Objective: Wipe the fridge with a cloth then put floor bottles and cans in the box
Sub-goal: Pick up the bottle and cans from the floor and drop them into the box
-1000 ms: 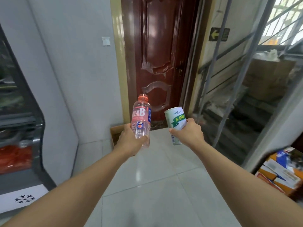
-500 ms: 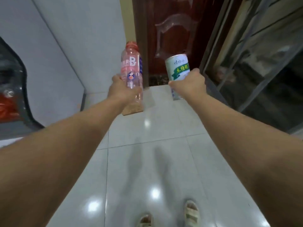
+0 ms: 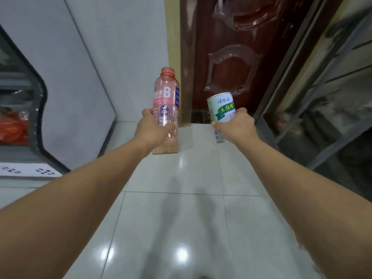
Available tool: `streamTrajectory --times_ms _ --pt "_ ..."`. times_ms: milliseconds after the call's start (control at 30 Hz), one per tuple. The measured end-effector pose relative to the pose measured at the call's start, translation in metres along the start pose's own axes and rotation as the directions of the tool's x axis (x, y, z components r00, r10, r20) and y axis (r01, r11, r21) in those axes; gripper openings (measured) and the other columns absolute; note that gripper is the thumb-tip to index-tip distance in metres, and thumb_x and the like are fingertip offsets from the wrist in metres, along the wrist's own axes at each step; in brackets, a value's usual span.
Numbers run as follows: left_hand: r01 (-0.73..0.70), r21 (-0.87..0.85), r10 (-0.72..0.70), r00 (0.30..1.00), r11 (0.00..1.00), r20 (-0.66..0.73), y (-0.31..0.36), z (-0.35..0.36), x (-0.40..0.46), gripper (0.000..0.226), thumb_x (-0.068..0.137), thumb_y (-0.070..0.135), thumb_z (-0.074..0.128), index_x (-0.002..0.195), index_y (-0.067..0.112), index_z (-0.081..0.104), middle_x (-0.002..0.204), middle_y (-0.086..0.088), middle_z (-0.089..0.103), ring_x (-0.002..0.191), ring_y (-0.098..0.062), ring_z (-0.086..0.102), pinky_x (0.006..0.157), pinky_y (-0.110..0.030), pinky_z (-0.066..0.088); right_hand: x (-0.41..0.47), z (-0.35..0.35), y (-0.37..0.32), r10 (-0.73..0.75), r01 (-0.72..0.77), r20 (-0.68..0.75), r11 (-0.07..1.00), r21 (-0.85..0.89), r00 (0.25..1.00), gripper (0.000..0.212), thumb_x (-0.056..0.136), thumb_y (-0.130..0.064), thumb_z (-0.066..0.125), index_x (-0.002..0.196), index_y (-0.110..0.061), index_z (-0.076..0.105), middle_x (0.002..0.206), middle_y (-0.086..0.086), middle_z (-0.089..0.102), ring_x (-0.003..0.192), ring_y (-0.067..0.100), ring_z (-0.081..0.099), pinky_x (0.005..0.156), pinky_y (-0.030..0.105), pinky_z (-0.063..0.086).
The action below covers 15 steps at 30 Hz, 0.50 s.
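Both arms reach forward over the pale tiled floor (image 3: 181, 218), each of the hands closed around a container held upright in the air.

The left hand (image 3: 153, 131) grips a clear pink plastic bottle (image 3: 166, 101) low on its body, fingers curled round the far side and the thumb lying across the near side just under the label. The bottle bears a large white "B" on its pink label, its neck shows no cap, and it looks empty.

The right hand (image 3: 234, 126) grips a white can (image 3: 221, 111) with a green banner and yellow characters. The thumb presses the can's left side near a barcode, the fingers wrap the right side, and the can tilts slightly to the left. The two containers are apart, the bottle standing higher than the can.

Directly behind and below the bottle, a brown cardboard box (image 3: 165, 150) sits on the floor against the white wall (image 3: 120, 57), beside the dark red door (image 3: 231, 57); most of it is hidden by the left hand and the bottle, so its contents cannot be seen. At the far left stands the fridge (image 3: 24, 117), dark-framed with glass, something red showing inside it.
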<state>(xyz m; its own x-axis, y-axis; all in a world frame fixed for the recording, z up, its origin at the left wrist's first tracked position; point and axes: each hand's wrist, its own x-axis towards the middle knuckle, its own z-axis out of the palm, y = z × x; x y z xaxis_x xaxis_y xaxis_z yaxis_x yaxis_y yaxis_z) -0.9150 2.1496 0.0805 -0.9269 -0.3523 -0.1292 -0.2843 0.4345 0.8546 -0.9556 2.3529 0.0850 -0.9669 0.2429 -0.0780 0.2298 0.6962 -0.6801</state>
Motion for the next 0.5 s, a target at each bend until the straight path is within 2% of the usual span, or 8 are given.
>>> streamTrajectory --times_ms 100,167,233,367,433,500 --pt "-0.017 0.035 0.019 0.998 0.999 -0.055 0.017 0.012 -0.004 0.068 0.075 0.027 0.073 0.129 0.013 0.033 0.103 0.003 0.051 0.080 -0.012 0.052 0.056 -0.017 0.036 0.011 -0.016 0.004 -0.026 0.026 0.003 0.999 0.027 1.000 0.064 0.069 -0.042 0.078 0.112 -0.011 0.043 0.109 0.008 0.058 0.098 0.026 0.060 0.077 0.037 0.052" --pt "-0.011 0.031 0.013 0.996 0.999 -0.084 0.026 0.020 -0.005 0.068 0.075 0.027 0.073 0.129 0.013 0.033 0.102 0.004 0.049 0.073 -0.007 0.049 0.053 -0.016 0.033 0.018 -0.027 0.006 -0.035 0.035 0.008 0.999 0.035 0.999 0.064 0.068 -0.043 0.078 0.111 -0.011 0.043 0.109 0.008 0.059 0.099 0.027 0.060 0.081 0.040 0.053" --pt "-0.008 0.020 0.009 0.996 1.000 -0.085 0.034 0.027 -0.006 0.068 0.076 0.026 0.073 0.130 0.014 0.032 0.102 0.005 0.048 0.069 -0.003 0.047 0.053 -0.017 0.033 0.025 -0.037 0.009 -0.038 0.037 0.008 0.999 0.038 0.999 0.063 0.067 -0.043 0.078 0.109 -0.012 0.043 0.108 0.008 0.059 0.099 0.027 0.061 0.084 0.043 0.053" --pt "-0.016 0.003 0.016 0.996 1.000 -0.092 0.050 0.040 -0.003 0.067 0.078 0.027 0.071 0.130 0.013 0.031 0.104 0.003 0.048 0.079 -0.010 0.051 0.053 -0.017 0.035 0.046 -0.053 0.012 -0.053 0.054 -0.011 0.997 0.060 0.999 0.062 0.067 -0.043 0.079 0.108 -0.013 0.043 0.108 0.007 0.060 0.098 0.027 0.061 0.078 0.039 0.052" --pt "-0.017 0.001 0.017 0.996 1.000 -0.086 0.054 0.044 0.001 0.068 0.079 0.026 0.071 0.131 0.013 0.030 0.106 0.001 0.049 0.082 -0.013 0.052 0.055 -0.019 0.038 0.054 -0.056 0.012 -0.059 0.059 -0.014 0.997 0.055 0.998 0.061 0.066 -0.043 0.079 0.106 -0.014 0.042 0.108 0.006 0.060 0.096 0.026 0.061 0.075 0.036 0.051" --pt "-0.012 -0.004 0.011 0.996 1.000 -0.089 0.059 0.048 0.008 0.068 0.080 0.026 0.070 0.132 0.014 0.029 0.112 -0.002 0.052 0.084 -0.013 0.052 0.061 -0.022 0.041 0.066 -0.058 0.010 -0.066 0.067 -0.008 0.996 0.062 0.998 0.062 0.066 -0.044 0.079 0.107 -0.014 0.044 0.109 0.006 0.060 0.098 0.027 0.061 0.079 0.039 0.053"
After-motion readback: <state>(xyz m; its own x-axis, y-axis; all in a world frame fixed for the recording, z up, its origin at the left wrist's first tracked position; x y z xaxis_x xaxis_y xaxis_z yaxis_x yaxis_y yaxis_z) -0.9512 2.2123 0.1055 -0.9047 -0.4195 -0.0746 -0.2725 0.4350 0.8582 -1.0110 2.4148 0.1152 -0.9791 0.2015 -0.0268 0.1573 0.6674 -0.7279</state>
